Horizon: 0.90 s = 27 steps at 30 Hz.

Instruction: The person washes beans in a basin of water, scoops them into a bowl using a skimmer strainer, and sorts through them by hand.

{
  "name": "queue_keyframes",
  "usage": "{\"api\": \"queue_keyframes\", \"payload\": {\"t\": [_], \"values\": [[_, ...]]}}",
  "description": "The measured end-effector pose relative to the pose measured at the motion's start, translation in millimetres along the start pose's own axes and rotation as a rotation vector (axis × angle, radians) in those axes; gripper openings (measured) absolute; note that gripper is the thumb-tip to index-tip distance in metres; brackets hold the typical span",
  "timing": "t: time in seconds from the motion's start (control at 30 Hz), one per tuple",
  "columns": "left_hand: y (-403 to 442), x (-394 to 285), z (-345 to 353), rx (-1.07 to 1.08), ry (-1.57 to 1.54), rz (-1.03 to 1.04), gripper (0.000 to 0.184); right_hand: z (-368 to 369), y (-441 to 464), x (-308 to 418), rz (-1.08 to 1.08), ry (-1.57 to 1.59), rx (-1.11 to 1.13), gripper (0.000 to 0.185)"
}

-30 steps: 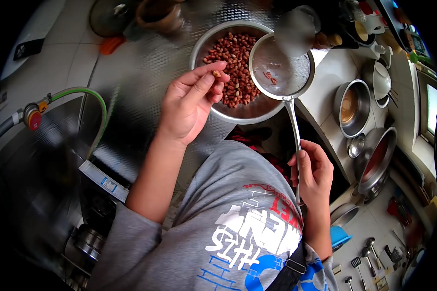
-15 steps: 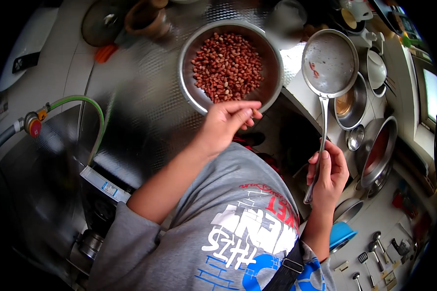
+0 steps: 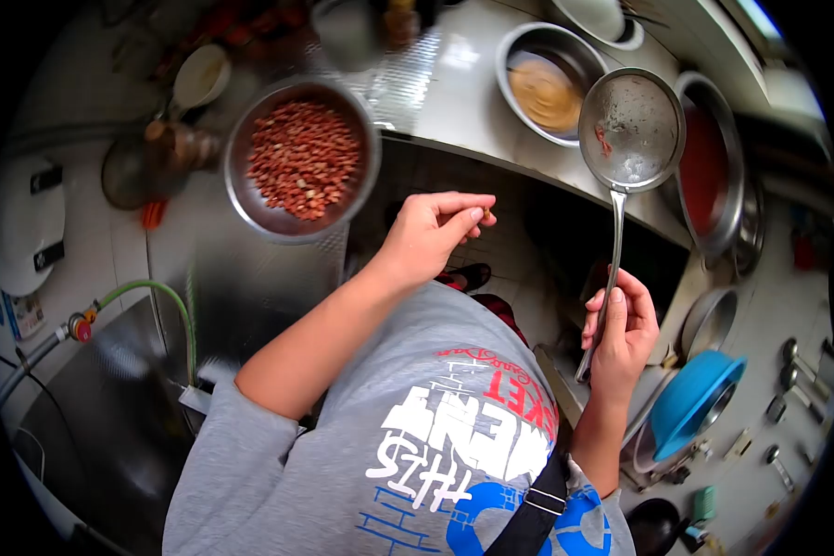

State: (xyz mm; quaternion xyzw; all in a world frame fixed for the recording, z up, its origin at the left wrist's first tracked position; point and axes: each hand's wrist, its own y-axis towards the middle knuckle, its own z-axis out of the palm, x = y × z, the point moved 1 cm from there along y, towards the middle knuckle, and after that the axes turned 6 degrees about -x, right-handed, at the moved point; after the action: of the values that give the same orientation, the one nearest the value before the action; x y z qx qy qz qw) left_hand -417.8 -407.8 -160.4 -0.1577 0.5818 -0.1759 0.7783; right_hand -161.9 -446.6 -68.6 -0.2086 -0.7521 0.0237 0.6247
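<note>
My right hand [image 3: 624,326] is closed round the long metal handle of a round mesh strainer [image 3: 647,125], held up with its mesh facing me. A few reddish scraps cling to the mesh. My left hand [image 3: 433,233] is in front of my body, thumb and fingers pinched on a small brown piece [image 3: 487,214] that is too small to name surely. Left of this hand, and apart from it, a steel bowl [image 3: 369,176] of red-skinned peanuts [image 3: 306,157] stands on the metal worktop.
Beyond the strainer, a steel bowl [image 3: 507,69] with light brown contents sits on the white counter [image 3: 463,93]. A large basin [image 3: 734,157] with red contents stands at right. A blue basin [image 3: 686,398] and hanging utensils are lower right; a green hose [image 3: 183,310] is left.
My view has turned to the right, so the peanut bowl now appears farther left and the counter bowls show more. Both hands keep their holds; my left hand is no longer over the bowl's rim.
</note>
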Motion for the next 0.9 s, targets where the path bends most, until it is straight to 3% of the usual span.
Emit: {"api": "queue_keyframes", "payload": {"t": [0.2,0.3,0.43,0.53,0.63,0.77,0.83,0.9], "values": [[28,-6,131,0.237,0.262,0.154,0.026,-106,-9,-21,-0.002,0.112,-0.250,0.025],[38,10,208,0.360,0.466,0.393,0.025,-158,-17,-37,-0.022,0.121,-0.343,0.024],[66,55,286,0.347,0.858,0.844,0.025,-205,-31,-53,-0.015,0.172,-0.449,0.024],[66,67,306,0.302,0.984,0.952,0.027,-226,-39,-61,-0.009,0.186,-0.499,0.023],[57,67,293,0.326,0.867,0.810,0.029,-232,-41,-68,0.011,0.201,-0.520,0.023],[32,56,230,0.381,0.470,0.266,0.031,-210,-28,-64,0.033,0.195,-0.454,0.024],[14,37,188,0.367,-0.032,-0.114,0.038,-193,-18,-60,0.008,0.168,-0.367,0.023],[-8,12,151,0.221,-0.361,-0.226,0.040,-171,-6,-51,-0.044,0.124,-0.270,0.022]]}}
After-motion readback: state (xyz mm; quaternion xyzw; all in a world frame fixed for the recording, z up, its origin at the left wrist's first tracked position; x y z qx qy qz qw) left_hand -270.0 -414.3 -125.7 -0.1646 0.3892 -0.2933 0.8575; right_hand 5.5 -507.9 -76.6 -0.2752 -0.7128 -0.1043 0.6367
